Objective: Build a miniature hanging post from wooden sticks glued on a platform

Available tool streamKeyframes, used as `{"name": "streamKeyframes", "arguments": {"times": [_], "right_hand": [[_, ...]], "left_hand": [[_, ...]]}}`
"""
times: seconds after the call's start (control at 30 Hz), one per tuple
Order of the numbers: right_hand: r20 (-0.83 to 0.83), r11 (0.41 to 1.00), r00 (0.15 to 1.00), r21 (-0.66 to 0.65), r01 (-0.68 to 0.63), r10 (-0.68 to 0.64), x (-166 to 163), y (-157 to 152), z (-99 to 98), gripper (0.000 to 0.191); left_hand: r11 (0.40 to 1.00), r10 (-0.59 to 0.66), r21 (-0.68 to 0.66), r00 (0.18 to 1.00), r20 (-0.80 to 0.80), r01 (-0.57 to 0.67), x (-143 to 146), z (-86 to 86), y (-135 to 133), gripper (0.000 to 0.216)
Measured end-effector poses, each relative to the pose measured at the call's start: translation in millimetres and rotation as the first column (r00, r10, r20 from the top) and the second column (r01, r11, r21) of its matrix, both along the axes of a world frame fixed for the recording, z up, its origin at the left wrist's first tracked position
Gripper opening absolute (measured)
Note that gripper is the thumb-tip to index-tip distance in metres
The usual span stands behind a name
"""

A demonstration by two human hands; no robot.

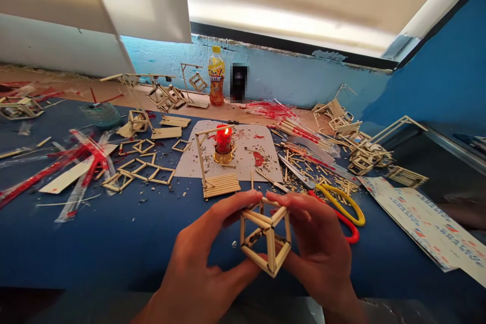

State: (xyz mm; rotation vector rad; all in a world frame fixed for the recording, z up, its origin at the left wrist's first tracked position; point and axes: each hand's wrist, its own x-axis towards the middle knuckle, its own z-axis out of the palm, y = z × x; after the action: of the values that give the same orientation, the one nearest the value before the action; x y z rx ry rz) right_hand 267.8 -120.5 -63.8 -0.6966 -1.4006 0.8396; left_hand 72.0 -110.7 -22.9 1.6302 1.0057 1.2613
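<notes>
Between my two hands is a small cube frame (pixel 270 243) built from short wooden sticks, with dark marks at its joints. My left hand (pixel 212 248) grips it from the left, with fingers at the top edge and thumb low. From the right, my right hand (pixel 319 243) closes on the same frame, partly behind it. Just beyond the hands stands a stick platform (pixel 221 185) with an upright post and a crossbar. Behind that, a lit red candle (pixel 224 137) sits in a gold holder (pixel 223 156) on a pale sheet (pixel 250 137).
Scissors (pixel 341 205) with yellow and red handles lie to the right, near loose sticks (pixel 315 162). Printed cardboard (pixel 425 223) is at the far right. Flat stick frames (pixel 144 169) and red plastic wrappers (pixel 91 157) lie left. A drink bottle (pixel 216 78) stands at the back.
</notes>
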Motion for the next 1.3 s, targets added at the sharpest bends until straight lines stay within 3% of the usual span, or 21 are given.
{"name": "streamKeyframes", "arguments": {"times": [0.13, 0.3, 0.4, 0.47, 0.57, 0.63, 0.77, 0.97, 1.1, 1.3], "right_hand": [[0.053, 0.960, 0.984, 0.235, 0.153, -0.169, -1.1, 1.7, -7.9, 0.080], [0.065, 0.891, 0.957, 0.386, 0.238, -0.284, -5.0, 3.0, -16.5, 0.093], [0.107, 0.911, 0.956, 0.347, 0.221, -0.273, -5.8, -3.6, -16.1, 0.097], [0.113, 0.948, 0.964, 0.237, 0.210, -0.242, -6.0, -10.9, -13.3, 0.094], [0.046, 0.987, 0.986, 0.019, 0.161, -0.162, -6.8, -20.0, -6.8, 0.075], [-0.026, 0.991, 0.992, -0.056, 0.123, -0.125, -7.5, -21.6, -2.0, 0.060], [-0.095, 0.991, 0.987, -0.032, 0.128, -0.131, -9.2, -17.1, 4.5, 0.052], [-0.010, 0.975, 0.976, 0.052, 0.218, -0.218, -13.3, -16.7, 6.1, 0.050], [0.028, 0.962, 0.971, 0.140, 0.233, -0.239, -14.4, -16.2, 5.8, 0.054], [0.068, 0.960, 0.972, 0.187, 0.209, -0.225, -12.3, -14.8, 8.5, 0.061]], "left_hand": [[0.997, -0.063, -0.049, 0.997, -0.044, 0.061, -7.0, -5.9, -4.5, 0.083], [0.994, -0.051, -0.093, 0.996, 0.070, 0.057, -7.1, -2.8, -5.0, 0.067], [0.996, -0.021, -0.090, 0.998, 0.055, 0.026, -4.9, -0.5, -5.0, 0.075], [0.998, -0.012, -0.054, 1.000, 0.029, 0.014, -4.4, -0.7, -5.9, 0.075], [1.000, -0.020, 0.001, 1.000, -0.008, 0.020, -4.4, -3.2, -7.9, 0.073], [0.999, -0.032, 0.014, 0.999, -0.023, 0.032, -4.0, -5.5, -8.8, 0.071], [0.999, -0.041, 0.009, 0.998, -0.052, 0.042, -3.3, -10.8, -7.4, 0.064], [0.995, 0.029, 0.099, 0.991, -0.134, -0.016, -4.0, -16.9, -0.1, 0.054], [0.990, 0.000, 0.137, 0.981, -0.195, 0.027, -5.9, -19.1, -0.9, 0.054], [0.996, -0.048, 0.067, 0.989, -0.139, 0.058, -9.0, -21.5, -4.1, 0.051]]}}
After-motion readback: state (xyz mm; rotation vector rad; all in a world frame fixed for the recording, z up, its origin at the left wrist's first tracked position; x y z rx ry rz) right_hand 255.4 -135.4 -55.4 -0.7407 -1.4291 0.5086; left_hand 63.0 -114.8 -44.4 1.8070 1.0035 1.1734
